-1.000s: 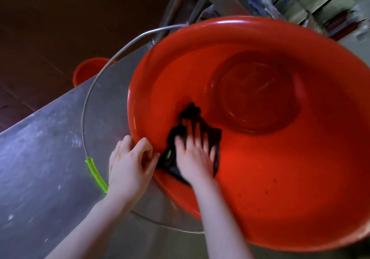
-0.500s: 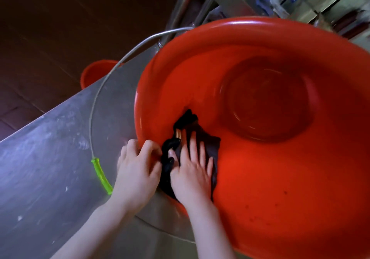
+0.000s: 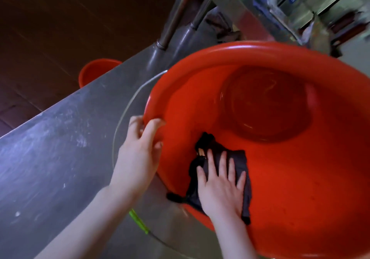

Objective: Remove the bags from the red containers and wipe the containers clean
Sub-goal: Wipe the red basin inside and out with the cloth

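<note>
A large red container [image 3: 300, 178] fills the right of the frame, tipped on a steel table [image 3: 50, 158]. The left hand [image 3: 138, 154] grips its rim at centre left. The right hand [image 3: 222, 186], fingers spread flat, presses a dark cloth [image 3: 239, 158] against the inner wall at lower centre.

You get a dim scene with strong colour: the red basin [image 3: 300, 178] glows saturated while the floor at ten o'clock falls almost to black. A soft band of glare runs along the basin's far rim at one o'clock, and pale sheen streaks the steel counter [image 3: 50, 148] at nine o'clock. The shelving at one o'clock smears with motion blur. Wide-angle distortion bends the counter edge and stretches the basin toward three o'clock.
</note>
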